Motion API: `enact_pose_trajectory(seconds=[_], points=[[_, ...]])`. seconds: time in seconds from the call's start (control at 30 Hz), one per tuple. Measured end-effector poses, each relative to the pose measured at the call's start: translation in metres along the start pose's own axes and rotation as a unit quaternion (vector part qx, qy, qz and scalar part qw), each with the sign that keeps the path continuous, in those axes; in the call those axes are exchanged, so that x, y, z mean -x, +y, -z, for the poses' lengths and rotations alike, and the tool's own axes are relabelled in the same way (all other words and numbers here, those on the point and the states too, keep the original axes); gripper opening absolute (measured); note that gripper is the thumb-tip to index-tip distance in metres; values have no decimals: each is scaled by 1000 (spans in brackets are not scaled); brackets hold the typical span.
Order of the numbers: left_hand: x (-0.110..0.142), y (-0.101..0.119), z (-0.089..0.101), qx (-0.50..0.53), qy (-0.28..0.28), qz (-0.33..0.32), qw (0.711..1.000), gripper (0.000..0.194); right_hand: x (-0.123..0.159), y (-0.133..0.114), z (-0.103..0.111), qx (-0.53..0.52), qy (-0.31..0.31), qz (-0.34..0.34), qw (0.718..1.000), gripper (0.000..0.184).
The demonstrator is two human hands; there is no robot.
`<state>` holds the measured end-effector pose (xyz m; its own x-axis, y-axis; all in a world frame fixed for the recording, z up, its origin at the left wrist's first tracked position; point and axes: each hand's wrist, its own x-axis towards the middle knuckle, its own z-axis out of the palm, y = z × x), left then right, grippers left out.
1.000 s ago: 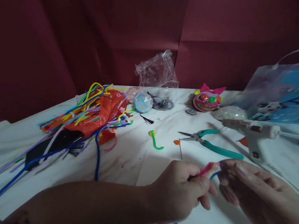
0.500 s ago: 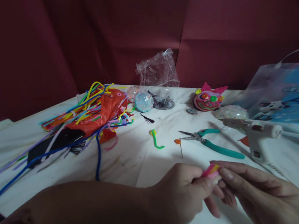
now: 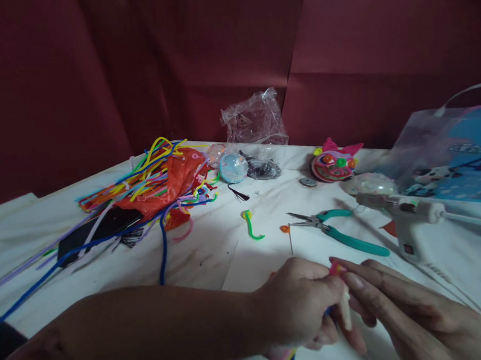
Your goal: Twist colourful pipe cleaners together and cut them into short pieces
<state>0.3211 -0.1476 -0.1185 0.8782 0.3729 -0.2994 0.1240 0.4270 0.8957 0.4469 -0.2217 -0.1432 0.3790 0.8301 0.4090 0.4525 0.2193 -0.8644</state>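
Observation:
Low in the view, my left hand (image 3: pixel 300 301) is closed around a small pink and yellow strip (image 3: pixel 336 268). A pale cream piece (image 3: pixel 346 309) hangs below its fingertips, with a bit of blue beside it. Pink, yellow and blue strands (image 3: pixel 290 359) show under the left wrist. My right hand (image 3: pixel 411 305) pinches the strip's end between thumb and forefinger. Just beyond the hands lie needle-nose pliers (image 3: pixel 356 241) with teal handles, an orange bead-like piece (image 3: pixel 285 229) on a thin stem and a short green pipe cleaner (image 3: pixel 250 228).
Pipe cleaners (image 3: pixel 154 169) and red plastic (image 3: pixel 183 170) heap at the left. Clear balls (image 3: pixel 233 167), a plastic bag (image 3: pixel 255 119) and a pink decorated head (image 3: pixel 334 166) stand at the back. A white glue gun (image 3: pixel 409 218) and a blue bag (image 3: pixel 463 161) are at right.
The pink and yellow strip has turned more upright between my fingers, and more of the cream piece shows below. My right hand has shifted slightly left. The view has tilted a little.

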Motion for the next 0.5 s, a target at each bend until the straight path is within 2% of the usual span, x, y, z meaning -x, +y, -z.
enact_pose_trajectory(seconds=[0.1, 0.17, 0.3, 0.4, 0.5], points=[[2, -1, 0, -27, 17, -16, 999, 25, -2, 3, 1, 2, -54, -36, 998, 17], [4, -1, 0, -24, 25, -36, 999, 26, -2, 8, 2, -42, -75, -68, 994, 22], [5, -3, 0, -10, 37, -83, 996, 31, 2, 13, 0, -130, -82, -83, 985, 18], [4, -9, 2, -32, 49, -107, 992, 31, 3, 8, -2, -117, -88, -73, 986, 14], [2, -13, 3, -41, 55, -112, 991, 31, 2, 2, -2, -90, -56, -74, 992, 15]])
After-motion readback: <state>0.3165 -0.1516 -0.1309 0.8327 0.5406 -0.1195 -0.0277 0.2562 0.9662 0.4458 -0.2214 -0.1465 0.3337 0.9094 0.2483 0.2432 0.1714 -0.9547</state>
